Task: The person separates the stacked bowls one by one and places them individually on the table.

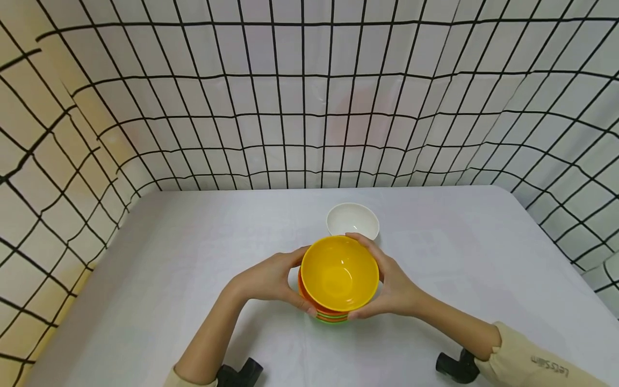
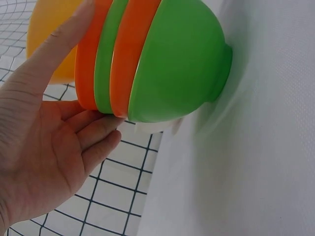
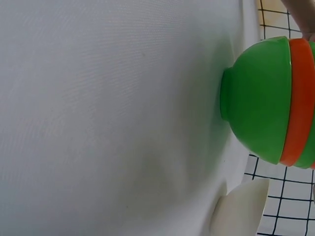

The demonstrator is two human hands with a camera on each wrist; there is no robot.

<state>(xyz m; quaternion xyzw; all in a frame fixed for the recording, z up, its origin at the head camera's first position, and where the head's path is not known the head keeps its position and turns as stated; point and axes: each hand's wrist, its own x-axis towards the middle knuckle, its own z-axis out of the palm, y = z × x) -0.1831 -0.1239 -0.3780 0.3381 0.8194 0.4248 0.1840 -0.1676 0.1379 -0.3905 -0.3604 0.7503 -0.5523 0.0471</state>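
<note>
A yellow bowl [image 1: 340, 274] sits tilted at the top of a stack of orange and green bowls [image 2: 135, 59]. My right hand [image 1: 394, 285] grips the yellow bowl by its right side, fingers at the far rim and thumb near the front. On the left, my left hand [image 1: 275, 277] holds the stack, its thumb across the upper bowls and its fingers on the far side. The lowest green bowl [image 3: 261, 98] stands with its foot on the white cloth. Most of my right hand lies outside the right wrist view.
Just behind the stack, a white bowl [image 1: 353, 217] stands on the white-covered table [image 1: 193, 231]. A black wire grid [image 1: 302, 115] over white sheeting rises along the back and both sides.
</note>
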